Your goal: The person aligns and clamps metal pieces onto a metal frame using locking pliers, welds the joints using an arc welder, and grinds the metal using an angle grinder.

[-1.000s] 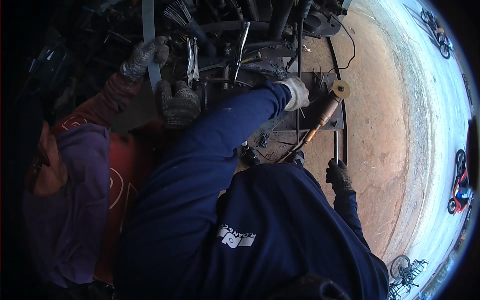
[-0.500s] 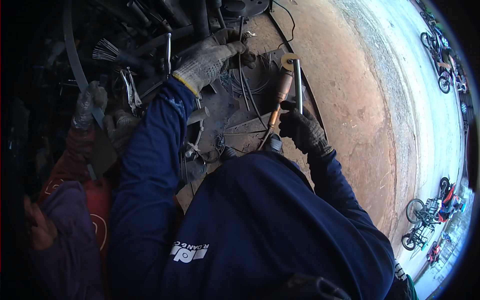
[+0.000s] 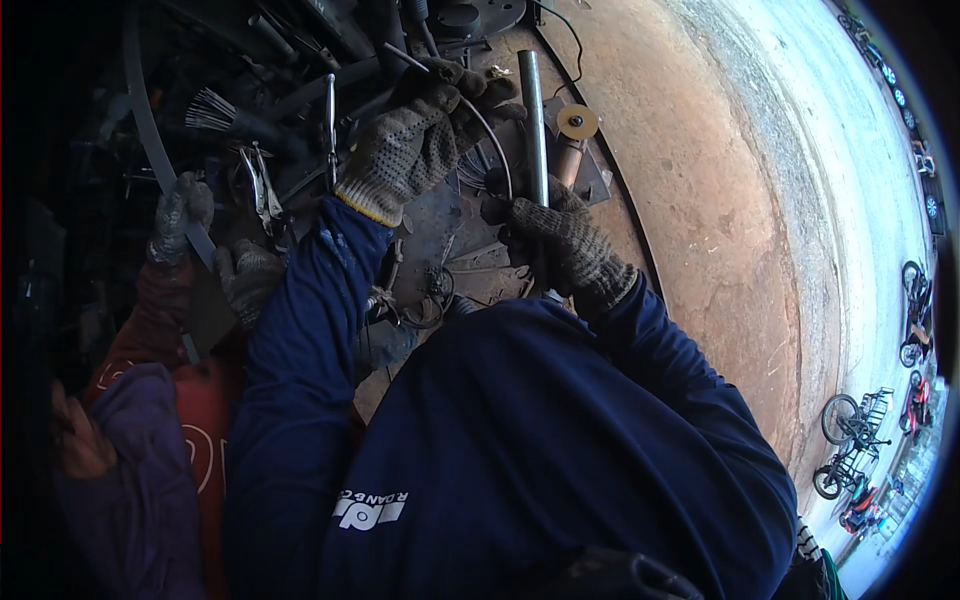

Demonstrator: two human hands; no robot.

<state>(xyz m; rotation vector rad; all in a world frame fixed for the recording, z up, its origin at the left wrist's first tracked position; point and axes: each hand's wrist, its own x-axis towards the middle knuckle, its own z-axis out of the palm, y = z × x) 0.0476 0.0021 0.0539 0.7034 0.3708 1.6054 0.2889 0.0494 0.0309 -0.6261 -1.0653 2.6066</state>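
My left hand (image 3: 415, 130), in a grey dotted work glove, is closed around a thin, curved metal rod (image 3: 488, 125). The rod's upper end sticks out to the left past the fingers, and its lower end comes down close to my right hand (image 3: 570, 245). That hand, also gloved, grips a straight, shiny metal tube (image 3: 533, 120) that stands up toward the far side. Just right of the tube lies a copper-coloured grinder (image 3: 568, 163) with a round tan disc (image 3: 577, 121); its lower part is hidden behind my right hand.
At the left, a co-worker's gloved hand (image 3: 183, 205) holds a long flat metal strip (image 3: 145, 110). Locking pliers (image 3: 262, 190), a wire bundle (image 3: 210, 110) and a dark round plate (image 3: 500, 14) lie around the dark work table (image 3: 430, 215). Motorbikes (image 3: 850, 435) stand far right.
My right hand has moved left with the tube, away from the grinder's disc and toward my left hand. The rod in my left hand has tilted, its upper end swinging left.
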